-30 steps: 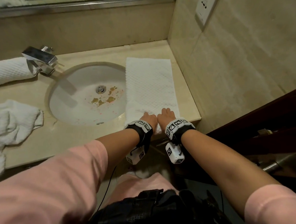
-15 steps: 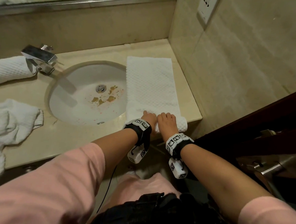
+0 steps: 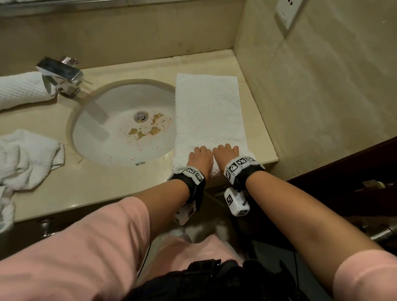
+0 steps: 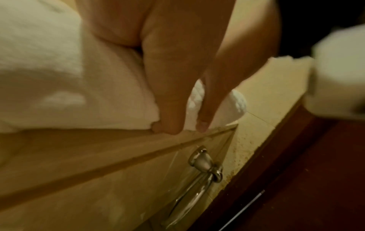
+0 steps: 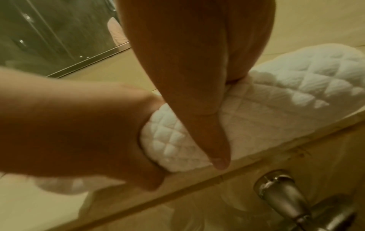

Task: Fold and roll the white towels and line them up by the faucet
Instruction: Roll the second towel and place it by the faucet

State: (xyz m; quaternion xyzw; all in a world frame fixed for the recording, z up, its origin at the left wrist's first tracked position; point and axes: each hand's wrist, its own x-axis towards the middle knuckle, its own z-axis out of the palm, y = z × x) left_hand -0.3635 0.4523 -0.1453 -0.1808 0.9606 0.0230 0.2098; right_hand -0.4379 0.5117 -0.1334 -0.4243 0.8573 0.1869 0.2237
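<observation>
Overhead, a folded towel (image 3: 208, 111) is seen lying lengthwise on the bench (image 3: 260, 139) right of the sink (image 3: 122, 132), its near end rolled at the bench edge. Both hands are set side by side on that roll: the left hand (image 3: 200, 157) and right hand (image 3: 226, 153), fingers curled over it. Only the wrist views show the thumbs (image 5: 219, 150) tucked behind the roll, and a metal handle (image 4: 203, 164) below the bench. A rolled towel (image 3: 16, 90) is seen touching the faucet (image 3: 61, 76), a crumpled towel (image 3: 15, 163) nearer.
</observation>
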